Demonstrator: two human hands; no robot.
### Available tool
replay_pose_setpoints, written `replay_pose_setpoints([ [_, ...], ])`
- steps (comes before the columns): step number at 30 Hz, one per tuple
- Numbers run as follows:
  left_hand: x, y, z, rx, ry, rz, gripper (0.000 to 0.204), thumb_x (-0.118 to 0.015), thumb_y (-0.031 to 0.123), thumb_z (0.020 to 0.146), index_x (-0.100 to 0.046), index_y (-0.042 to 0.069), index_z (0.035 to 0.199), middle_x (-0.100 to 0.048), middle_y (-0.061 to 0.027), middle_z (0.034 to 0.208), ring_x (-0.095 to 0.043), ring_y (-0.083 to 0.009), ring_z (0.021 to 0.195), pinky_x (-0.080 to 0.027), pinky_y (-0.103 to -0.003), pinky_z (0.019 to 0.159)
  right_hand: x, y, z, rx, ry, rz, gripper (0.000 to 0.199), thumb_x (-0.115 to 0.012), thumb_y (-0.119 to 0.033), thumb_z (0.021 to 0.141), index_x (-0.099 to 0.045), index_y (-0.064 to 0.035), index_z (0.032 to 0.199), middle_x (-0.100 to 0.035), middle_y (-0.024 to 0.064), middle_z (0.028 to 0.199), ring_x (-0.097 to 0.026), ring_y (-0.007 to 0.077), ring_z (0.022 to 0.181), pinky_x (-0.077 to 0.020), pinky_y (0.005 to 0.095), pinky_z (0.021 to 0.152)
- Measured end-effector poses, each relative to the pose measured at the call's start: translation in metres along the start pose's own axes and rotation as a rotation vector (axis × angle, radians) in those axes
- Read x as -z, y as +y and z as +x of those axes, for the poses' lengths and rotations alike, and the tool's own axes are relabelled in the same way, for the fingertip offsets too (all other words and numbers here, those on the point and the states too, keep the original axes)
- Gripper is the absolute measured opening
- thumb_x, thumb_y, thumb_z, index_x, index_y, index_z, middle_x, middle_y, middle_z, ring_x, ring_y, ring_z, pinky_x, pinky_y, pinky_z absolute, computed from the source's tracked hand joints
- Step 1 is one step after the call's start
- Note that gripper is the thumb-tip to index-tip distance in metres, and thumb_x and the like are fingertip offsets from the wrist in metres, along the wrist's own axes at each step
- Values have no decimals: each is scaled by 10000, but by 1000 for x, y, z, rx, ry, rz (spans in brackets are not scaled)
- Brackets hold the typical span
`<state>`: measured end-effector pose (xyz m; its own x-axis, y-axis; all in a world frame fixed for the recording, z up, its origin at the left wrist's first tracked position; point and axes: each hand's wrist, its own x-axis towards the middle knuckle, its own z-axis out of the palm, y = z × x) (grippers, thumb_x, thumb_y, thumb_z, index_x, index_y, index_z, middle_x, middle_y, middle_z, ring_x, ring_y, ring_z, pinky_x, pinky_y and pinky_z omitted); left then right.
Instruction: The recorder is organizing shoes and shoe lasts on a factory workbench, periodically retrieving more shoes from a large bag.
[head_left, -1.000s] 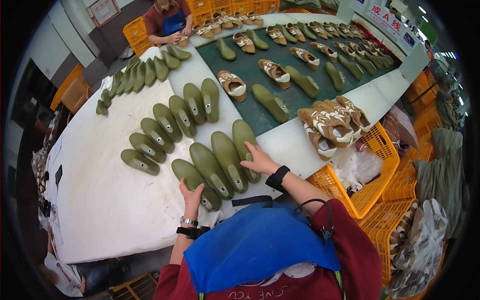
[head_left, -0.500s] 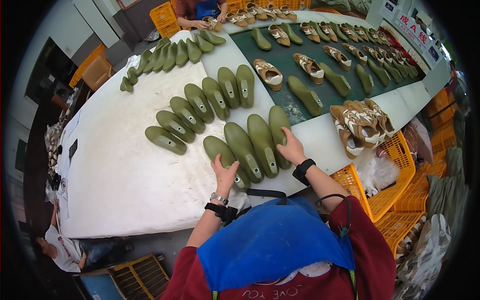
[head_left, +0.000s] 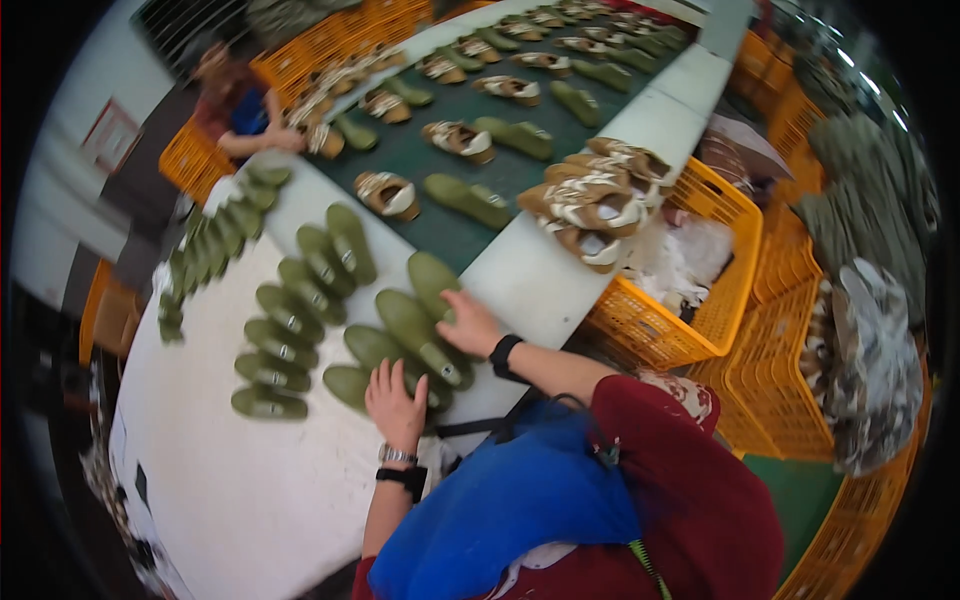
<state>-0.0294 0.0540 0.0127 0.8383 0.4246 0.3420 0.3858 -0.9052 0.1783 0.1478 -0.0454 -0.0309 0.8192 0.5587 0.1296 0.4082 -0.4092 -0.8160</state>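
Observation:
Several olive-green shoe lasts stand side by side in a short row close to me, on the white tabletop. My left hand lies with spread fingers over the near-left end of that row, by the leftmost last, which it partly hides. At the other end, my right hand touches the side of the rightmost last, its fingers stretched out and not wrapped round it. Beyond them is a second row of green lasts, with a further row of smaller-looking ones past it.
Brown-and-white shoes are piled on the table edge to the right. Shoes and lasts stand in lines on a dark green surface. Orange crates adjoin the right side, one with clear plastic bags. A person works at the far left.
The view has swung to the right and tilted. My left hand has flattened out over the lasts with its fingers spread; my right hand remains at the rightmost last.

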Motion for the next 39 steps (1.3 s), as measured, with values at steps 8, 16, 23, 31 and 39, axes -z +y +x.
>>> replay_pose_setpoints([
  [8,-6,13,3,-203,-130,48,439,-561,300,813,-499,38,1160,-446,-156,1264,-356,-360,1209,-291,-459,989,39,39,-58,27,-210,114,798,-613,-398,748,-250,-37,1360,-284,298,1339,-356,419,1197,-318,401,998],
  [16,19,14,-7,-536,-170,-32,520,-564,312,810,-456,27,1232,-483,-182,1219,-430,-349,1139,-329,-444,960,83,49,-208,-133,-240,-9,297,-545,-247,788,-595,-49,1004,-628,179,878,-596,345,801,-466,427,736],
  [23,14,-1,-10,-690,12,0,524,-540,434,842,-492,94,1238,-569,-121,1132,-511,-298,1065,-378,-455,918,52,123,-478,-919,-214,-333,321,-576,-237,618,-627,-14,844,-617,196,734,-602,355,706,-472,450,659],
  [31,10,-10,-7,-717,77,-12,545,-567,448,820,-502,92,1228,-594,-110,1069,-524,-310,1029,-397,-449,895,35,21,-673,-1518,59,-140,282,-505,-168,686,-648,-25,882,-637,195,887,-601,349,849,-462,426,756],
  [39,-17,-5,-24,-779,194,174,635,-606,505,764,-473,116,1248,-543,-162,1125,-510,-361,1031,-450,-451,823,97,-11,-711,-1254,429,401,293,-544,-279,759,-601,-95,980,-608,17,745,-566,127,632,-455,288,525],
])
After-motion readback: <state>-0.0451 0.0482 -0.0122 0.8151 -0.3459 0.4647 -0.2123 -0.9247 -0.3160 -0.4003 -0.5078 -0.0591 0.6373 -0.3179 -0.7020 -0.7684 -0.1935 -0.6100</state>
